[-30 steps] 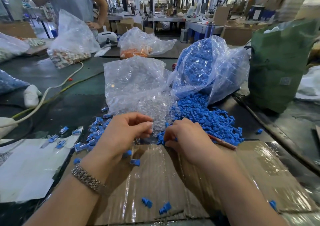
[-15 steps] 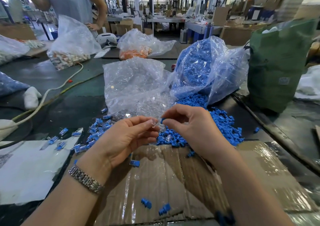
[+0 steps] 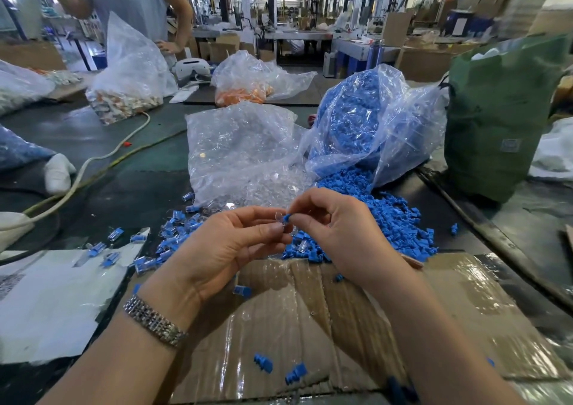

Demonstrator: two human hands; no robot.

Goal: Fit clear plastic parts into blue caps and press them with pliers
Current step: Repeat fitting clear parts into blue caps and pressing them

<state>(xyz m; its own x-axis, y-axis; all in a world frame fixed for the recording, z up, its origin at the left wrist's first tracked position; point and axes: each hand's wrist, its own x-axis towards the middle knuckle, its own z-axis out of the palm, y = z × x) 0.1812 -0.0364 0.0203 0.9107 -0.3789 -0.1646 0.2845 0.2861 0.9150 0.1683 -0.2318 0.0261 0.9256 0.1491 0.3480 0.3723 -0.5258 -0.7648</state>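
Blue cap (image 3: 286, 217) pinched by right hand (image 3: 338, 234), clear part (image 3: 278, 218) by left hand (image 3: 223, 249).

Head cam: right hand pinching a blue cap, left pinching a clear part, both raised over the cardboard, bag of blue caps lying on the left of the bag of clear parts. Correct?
One error: in the head view the clear plastic bag of blue caps lies to the right of the bag of clear parts, not the left. The rest holds: right hand pinches the small blue plastic cap, left hand the clear plastic part, over the taped brown cardboard.
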